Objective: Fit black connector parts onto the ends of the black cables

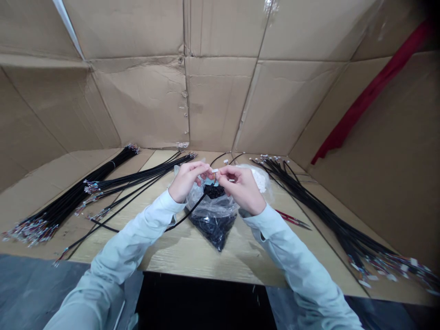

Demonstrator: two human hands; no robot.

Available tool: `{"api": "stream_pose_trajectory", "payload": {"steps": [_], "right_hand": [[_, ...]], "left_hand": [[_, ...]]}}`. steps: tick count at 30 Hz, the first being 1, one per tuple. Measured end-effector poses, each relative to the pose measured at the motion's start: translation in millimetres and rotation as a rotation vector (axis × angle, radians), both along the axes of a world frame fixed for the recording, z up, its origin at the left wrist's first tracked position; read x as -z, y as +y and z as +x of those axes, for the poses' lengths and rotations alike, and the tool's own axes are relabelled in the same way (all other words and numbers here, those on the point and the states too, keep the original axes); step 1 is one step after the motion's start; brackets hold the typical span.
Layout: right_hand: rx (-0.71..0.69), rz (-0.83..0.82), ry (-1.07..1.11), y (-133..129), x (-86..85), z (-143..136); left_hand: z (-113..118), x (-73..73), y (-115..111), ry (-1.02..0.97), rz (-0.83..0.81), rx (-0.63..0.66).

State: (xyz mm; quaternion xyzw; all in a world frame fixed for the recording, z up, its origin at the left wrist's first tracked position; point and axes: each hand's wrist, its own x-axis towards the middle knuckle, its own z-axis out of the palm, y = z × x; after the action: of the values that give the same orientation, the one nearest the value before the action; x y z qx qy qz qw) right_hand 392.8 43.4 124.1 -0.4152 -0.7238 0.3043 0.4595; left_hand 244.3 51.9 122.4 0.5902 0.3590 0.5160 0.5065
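Wooden tabletop: pale yellowish boards (178, 256), the near edge crossing above a black area; greyish-blue surfaces lie low at both sides.
Bag of black parts: clear plastic (215, 227), on the boards below the hands, its mouth open around small dark pieces.
Black cable: runs from between the hands (185, 216) down-left, passes behind the left sleeve and comes out beyond it.
Right hand: (242, 187) thumb and forefinger pinched together at the white connector and its thin coloured wires, the other fingers curled in.
Left hand: (190, 179) fingers bent and drawn together, tips closed on the connector's other side.
White connector: (215, 171) held up between both sets of fingertips, above the bag's mouth; too small to tell its pins.
Red-handled snips: (292, 219) on the boards right of the right sleeve, which hides part of the handles.
Bag of white pieces: (260, 178) behind the right hand, partly covered, contents blurred.
Cable bundles: thick tied one (82, 188) far left, looser one (147, 173) beside it, another (316, 211) at right, its near ends reaching the picture's edge.
Cardboard walls: brown, creased panels (220, 101) around the back and sides, a red strip (364, 101) slanting across the right.
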Motion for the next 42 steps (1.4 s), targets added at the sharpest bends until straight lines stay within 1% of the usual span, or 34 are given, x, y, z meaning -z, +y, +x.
{"api": "stream_pose_trajectory", "payload": {"steps": [7,12,16,20,24,28,31,36,42], "right_hand": [[0.001,0.004,-0.026,0,0.1,0],[0.029,0.044,-0.051,0,0.3,1],[0.044,0.067,-0.040,-2,-6.0,7],[0.129,0.104,0.033,-3,-14.6,16],[0.205,0.115,0.060,-2,-23.2,27],[0.327,0.190,0.113,-1,-30.3,38],[0.407,0.238,0.132,2,-31.7,42],[0.408,0.254,0.076,6,-29.5,41],[0.428,0.275,0.052,9,-27.5,44]], "left_hand": [[-1,0.5,1,0.070,0.088,-0.029],[-3,-0.8,2,0.078,0.083,-0.042],[-4,-2.2,3,0.053,0.072,-0.045],[-6,-3.0,4,0.046,0.068,-0.061],[-6,-3.1,5,0.050,0.065,-0.065],[-6,-2.3,5,0.030,0.061,-0.073],[-6,-1.3,5,0.031,0.068,-0.082],[-4,-0.3,6,0.044,0.053,-0.104],[-3,0.9,7,0.056,0.052,-0.095]]}}
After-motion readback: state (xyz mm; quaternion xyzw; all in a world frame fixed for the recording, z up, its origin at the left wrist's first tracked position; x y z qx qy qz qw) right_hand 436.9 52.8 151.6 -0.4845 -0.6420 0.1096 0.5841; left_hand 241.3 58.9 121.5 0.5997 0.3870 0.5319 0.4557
